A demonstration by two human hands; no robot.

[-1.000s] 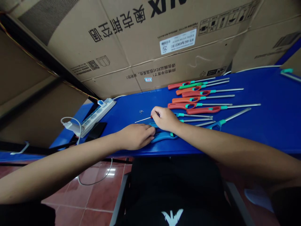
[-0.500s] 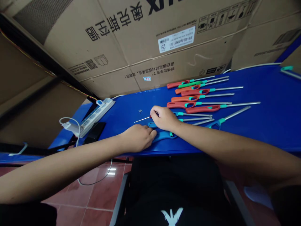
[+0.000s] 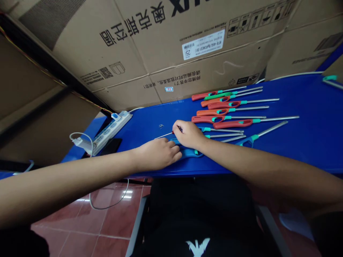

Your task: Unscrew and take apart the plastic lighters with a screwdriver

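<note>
My right hand (image 3: 189,134) is closed around a screwdriver (image 3: 164,135). Its thin metal shaft points left, and only a bit of red shows at the grip. Just below and to the left, my left hand (image 3: 158,153) curls its fingers over the end of a blue long-necked lighter (image 3: 189,154), hiding that end. Other blue lighters lie partly under my right hand and wrist, their metal tubes pointing right. One more blue lighter (image 3: 248,141) lies tilted beyond my right forearm. A small pile of screws (image 3: 161,126) sits above the screwdriver's shaft.
Red, orange and green lighters (image 3: 233,124) lie in a row at the back of the blue table (image 3: 305,142). A white power strip (image 3: 114,130) with cables and a dark flat object (image 3: 112,146) are at the left. Behind stands a large cardboard box (image 3: 160,43).
My left hand has shifted slightly up and right, now overlapping the tip of the screwdriver's shaft in view. My right hand keeps its hold. The whole view has moved a little.
</note>
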